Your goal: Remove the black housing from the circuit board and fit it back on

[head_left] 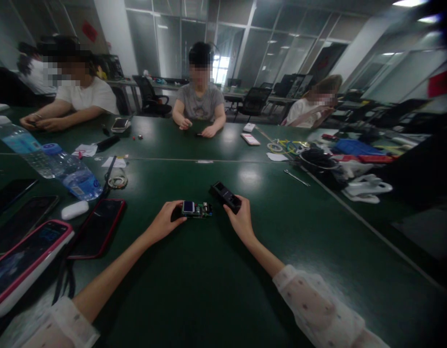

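Fingers of your left hand point(170, 217) pinch a circuit board point(197, 210) by its end at the green bench point(209, 290); those of your right hand point(241, 217) grip a black case point(225, 194) just beside it. Handling both parts at once seemingly calls next for a light touch.

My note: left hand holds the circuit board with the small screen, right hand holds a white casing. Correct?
Only the colour is off: in the head view, the casing in the right hand is black. The left hand holds the circuit board.

No writing can be read; the lit marks on the pink-rimmed phone point(27, 267), nearer than the blue-capped bottle point(71, 171), are too blurred.
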